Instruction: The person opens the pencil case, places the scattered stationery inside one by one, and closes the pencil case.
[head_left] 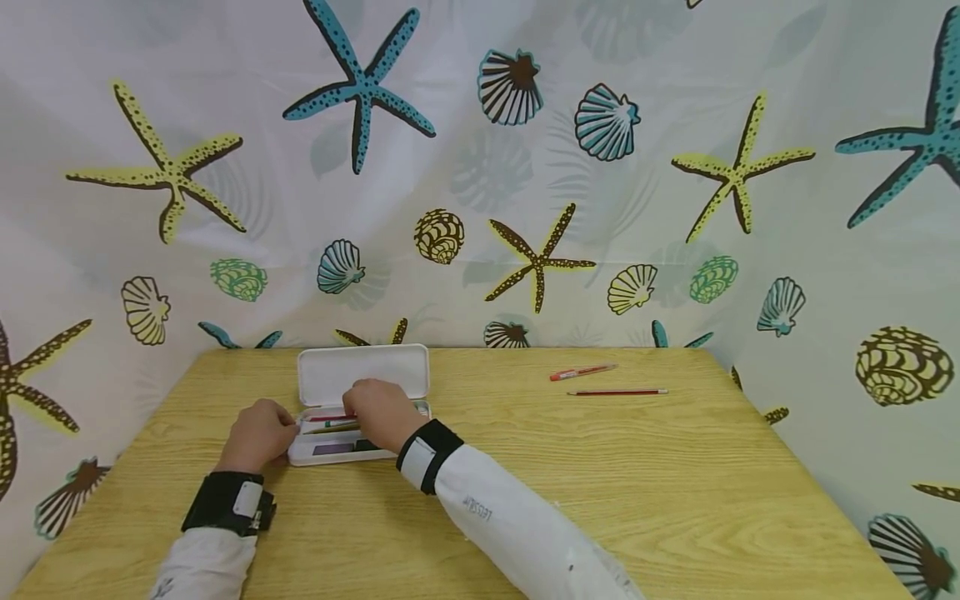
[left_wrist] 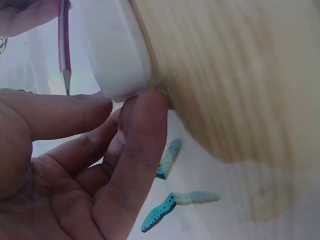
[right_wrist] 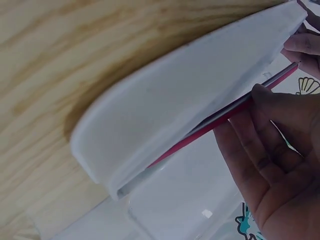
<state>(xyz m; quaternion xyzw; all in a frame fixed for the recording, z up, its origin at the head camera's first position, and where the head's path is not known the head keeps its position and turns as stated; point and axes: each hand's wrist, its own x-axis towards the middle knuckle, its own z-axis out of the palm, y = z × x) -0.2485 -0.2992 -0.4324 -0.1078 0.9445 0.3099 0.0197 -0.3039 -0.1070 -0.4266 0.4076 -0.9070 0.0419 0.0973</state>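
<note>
Wood-grain table under both forearms, seashell-and-starfish curtain hung behind.

Nearest: white sleeves, black wrist straps. Left hand against the left end of the white pencil case, fingertips pressed to its rounded corner in the left wrist view, steadying rather than clamping. Right hand over the open tray, fingers curled onto a red pencil lying along the tray's edge under the raised lid.

Pencil: light, thin, stiff, smooth-lacquered, so likely to roll or slip; best pinched mid-shaft between thumb and forefinger, clear of the brittle point. Case: hard plastic, light, prone to skate on the wood unless held at the corner; hinge and lid best spared from leverage.

Farther right, well apart: another red pencil, and just beyond it a red pen.
</note>
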